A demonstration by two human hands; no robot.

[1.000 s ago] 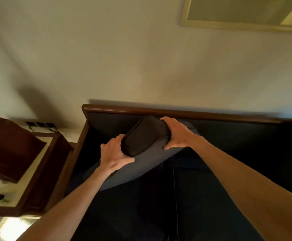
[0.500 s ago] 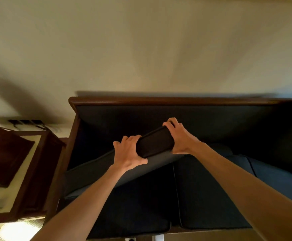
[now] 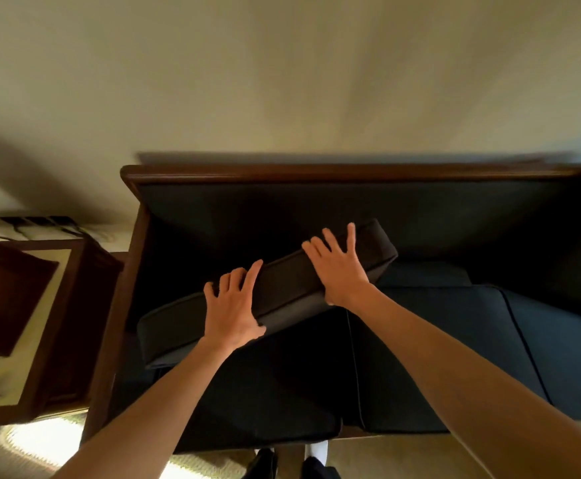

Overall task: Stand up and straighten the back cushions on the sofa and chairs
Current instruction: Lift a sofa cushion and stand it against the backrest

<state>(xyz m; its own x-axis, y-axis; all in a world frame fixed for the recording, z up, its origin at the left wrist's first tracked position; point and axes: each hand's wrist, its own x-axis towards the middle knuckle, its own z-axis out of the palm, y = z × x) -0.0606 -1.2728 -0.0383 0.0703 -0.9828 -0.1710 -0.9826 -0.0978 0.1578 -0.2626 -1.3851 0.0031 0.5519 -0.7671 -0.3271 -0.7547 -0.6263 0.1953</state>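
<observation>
Released since earlier: left hand (image 3: 232, 314) and right hand (image 3: 339, 269), fingers now spread flat atop back cushion (image 3: 292, 283); cushion beneath fingers, slanted, unstraightened.

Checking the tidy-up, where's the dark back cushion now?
The long dark fabric back cushion lies slanted across the sofa's left seat, under both hands, before the wooden-framed backrest.

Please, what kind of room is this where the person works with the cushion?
Probably a living room or a hotel sitting area. A dark sofa with a wooden frame stands against a plain wall, a wooden side table sits beside it, and the floor is carpet.
</observation>
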